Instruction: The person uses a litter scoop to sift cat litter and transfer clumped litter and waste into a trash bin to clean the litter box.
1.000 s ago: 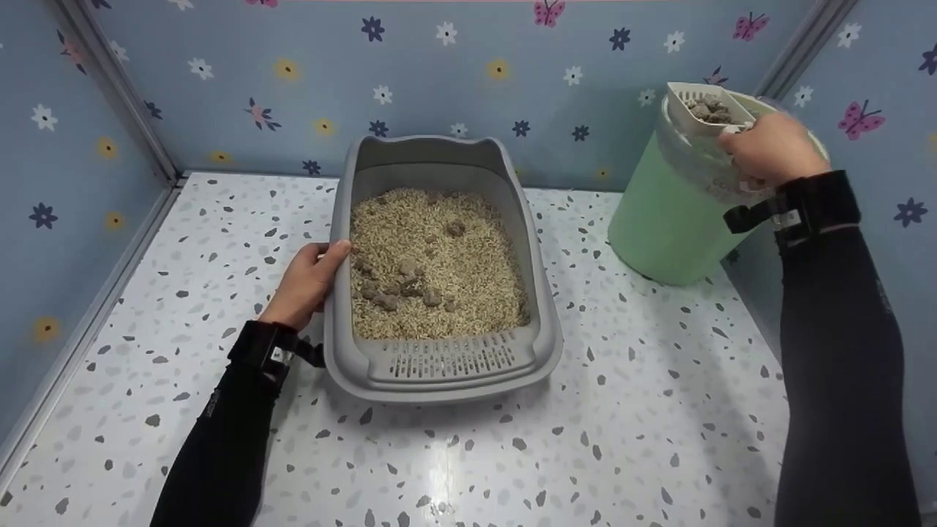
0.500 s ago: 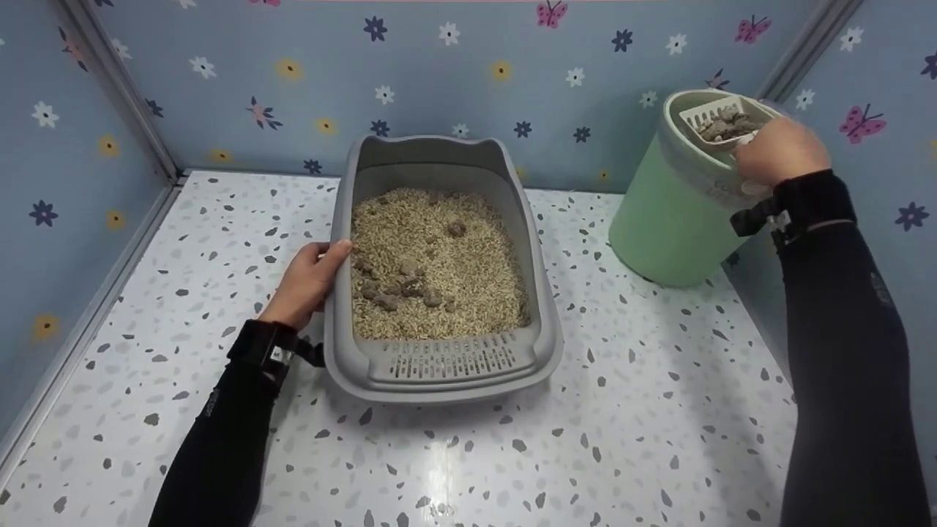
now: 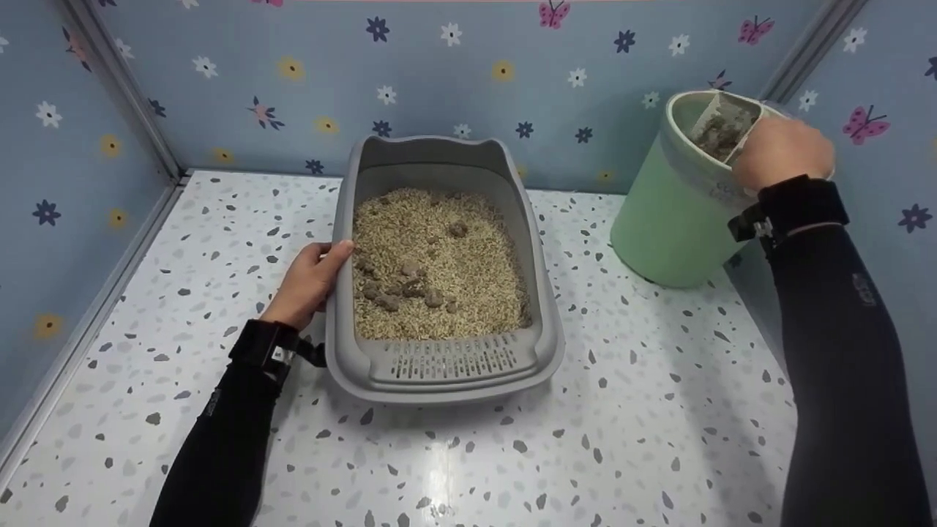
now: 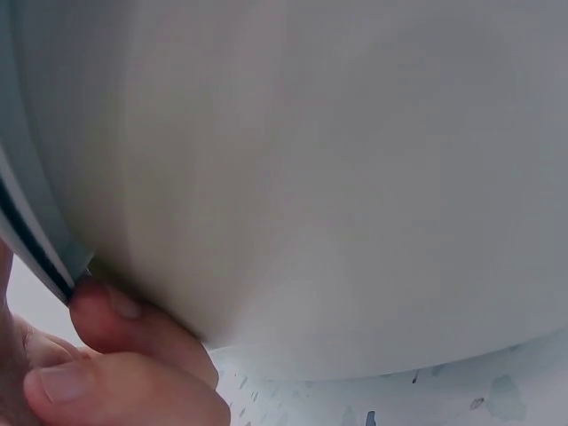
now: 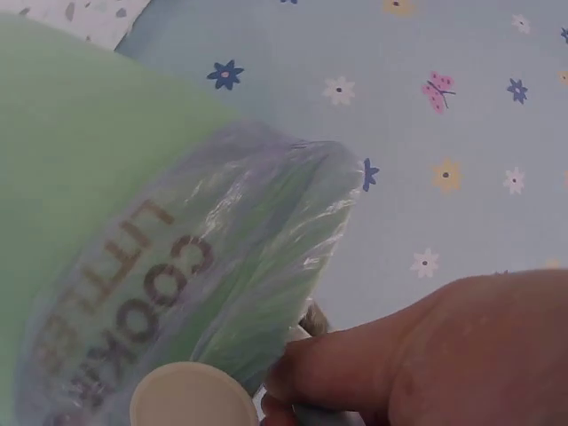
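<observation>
My left hand grips the left rim of a grey litter box, thumb on top. In the left wrist view its curled fingers lie beneath the rim against the outer wall. The box holds tan pellet litter with several dark clumps. At the right, my right hand holds a pale slotted litter scoop, tilted down into the mouth of a green bin. Grey-brown clumps lie in the scoop. A round cream end shows beside the hand in the right wrist view.
A clear printed plastic bag is folded over the bin's rim. Flower-patterned panels wall in the back and both sides. Box and bin stand on a white speckled surface.
My right hand has lowered the scoop from above the bin's rim into its mouth and tipped it, the clumps shifting with it. The left hand and litter box have stayed put.
</observation>
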